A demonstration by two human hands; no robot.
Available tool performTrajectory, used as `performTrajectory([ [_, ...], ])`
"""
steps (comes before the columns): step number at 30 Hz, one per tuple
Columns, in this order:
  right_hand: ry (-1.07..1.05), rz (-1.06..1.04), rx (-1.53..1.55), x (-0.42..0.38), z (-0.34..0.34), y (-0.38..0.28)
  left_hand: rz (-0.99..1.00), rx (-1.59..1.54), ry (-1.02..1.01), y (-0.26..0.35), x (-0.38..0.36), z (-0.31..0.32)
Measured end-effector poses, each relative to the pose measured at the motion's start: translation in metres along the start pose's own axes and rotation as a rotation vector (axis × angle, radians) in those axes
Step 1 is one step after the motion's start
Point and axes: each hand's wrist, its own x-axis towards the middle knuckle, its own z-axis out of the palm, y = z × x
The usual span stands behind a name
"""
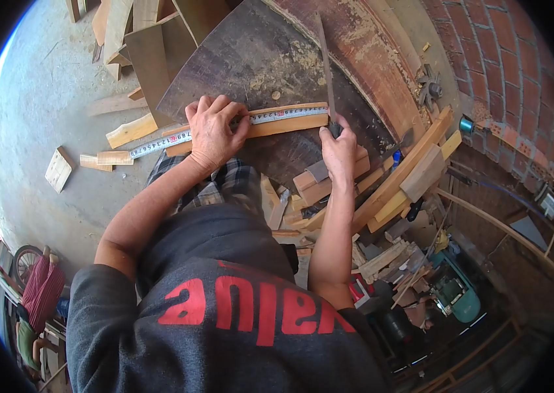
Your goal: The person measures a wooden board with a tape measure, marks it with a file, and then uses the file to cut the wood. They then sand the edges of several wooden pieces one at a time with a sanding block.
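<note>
My left hand (214,131) pinches a steel tape measure (273,116) and presses it along a narrow wooden strip (290,124). The tape's blade runs out past the strip to the left, over small wood offcuts. In my closed right hand (339,147) is the dark handle of a long, narrow, straight metal tool (326,62). Its blade points away from me and crosses close by the right end of the strip. Strip and tape lie over a dark, worn wooden work surface (224,72) scattered with sawdust.
Wooden boards (149,65) lean at the far left, with a loose block (60,169) on the concrete floor. Wood pieces (401,177) and a green machine (457,288) stand to my right, near a brick wall (506,59). Another person (41,295) is at the lower left.
</note>
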Motion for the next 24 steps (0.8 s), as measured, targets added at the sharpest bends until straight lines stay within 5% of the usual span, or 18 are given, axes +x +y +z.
performTrajectory([
  [7, -0.051, -0.06, -0.039, -0.035, -0.003, -0.031, 0.05, -0.051, 0.008, -0.01, -0.014, -0.036],
  [10, -0.224, 0.089, -0.071, -0.055, 0.011, -0.046, 0.013, -0.048, -0.052, -0.034, -0.033, -0.067],
  [12, -0.137, -0.196, 0.01, -0.061, 0.035, -0.031, -0.045, -0.056, -0.07, -0.054, -0.046, -0.083],
  [16, -0.292, 0.031, 0.078, -0.072, 0.047, -0.033, -0.115, -0.025, -0.088, -0.08, -0.062, -0.1],
  [18, -0.287, -0.023, 0.057, -0.073, 0.059, -0.024, -0.13, 0.004, -0.106, -0.088, -0.064, -0.1],
  [20, -0.155, -0.441, 0.034, -0.077, 0.071, -0.024, -0.122, 0.003, -0.105, -0.091, -0.064, -0.1],
  [24, -0.279, -0.389, -0.019, -0.087, 0.077, -0.034, -0.093, -0.005, -0.102, -0.094, -0.063, -0.099],
])
